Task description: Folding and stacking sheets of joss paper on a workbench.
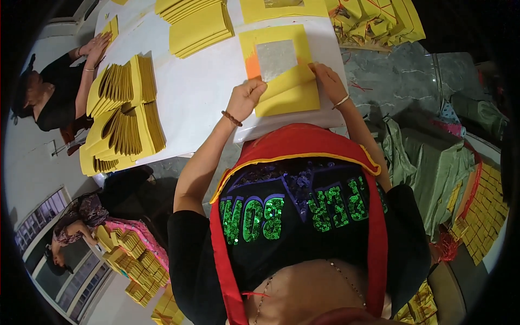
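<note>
Yellow paper (288,101) on the bench (197,100) is pinched at opposite sides by left fingers (257,88) and right fingers (320,70).

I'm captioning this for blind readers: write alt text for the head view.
A person's left hand and right hand hold opposite sides of a yellow paper sheet with a silvery square on a white table. Folded yellow paper stacks lie to the left; beyond, another person's hands touch more paper.
</note>
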Action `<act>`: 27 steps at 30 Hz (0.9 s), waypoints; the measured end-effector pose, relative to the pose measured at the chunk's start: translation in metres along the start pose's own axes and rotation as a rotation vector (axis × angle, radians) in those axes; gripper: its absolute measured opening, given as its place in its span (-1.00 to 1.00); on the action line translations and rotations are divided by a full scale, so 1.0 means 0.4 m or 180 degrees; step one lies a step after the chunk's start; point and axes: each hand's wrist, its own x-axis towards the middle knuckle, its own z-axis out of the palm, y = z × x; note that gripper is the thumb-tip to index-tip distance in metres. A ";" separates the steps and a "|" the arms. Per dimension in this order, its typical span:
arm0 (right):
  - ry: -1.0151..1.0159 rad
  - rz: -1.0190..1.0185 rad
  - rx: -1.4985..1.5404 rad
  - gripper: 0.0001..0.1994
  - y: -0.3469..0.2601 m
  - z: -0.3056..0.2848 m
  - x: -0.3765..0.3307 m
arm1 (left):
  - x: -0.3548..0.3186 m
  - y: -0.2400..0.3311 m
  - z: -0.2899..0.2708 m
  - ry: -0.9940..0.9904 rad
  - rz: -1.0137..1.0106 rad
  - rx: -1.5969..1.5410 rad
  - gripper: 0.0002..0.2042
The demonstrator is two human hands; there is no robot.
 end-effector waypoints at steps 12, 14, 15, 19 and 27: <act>0.0090 -0.0263 -0.0223 -0.69 0.002 0.007 -0.002 | 0.006 0.005 -0.012 -0.0033 -0.0193 -0.0153 -0.81; 0.0145 -0.0393 -0.0500 -0.69 0.047 0.002 0.014 | 0.014 -0.013 -0.004 0.0167 0.0283 0.0044 -0.82; 0.0115 -0.0522 -0.0717 -0.69 0.055 0.006 0.018 | 0.006 -0.011 -0.028 0.0088 -0.0132 -0.0096 -0.82; -0.0189 -0.0344 -0.0649 -0.74 0.007 -0.008 0.008 | 0.016 0.006 -0.003 0.0209 -0.0306 -0.0348 -0.83; -0.0148 -0.0722 -0.0639 -0.72 0.040 -0.014 0.004 | -0.020 0.024 -0.037 -0.0360 0.0850 -0.0213 -0.67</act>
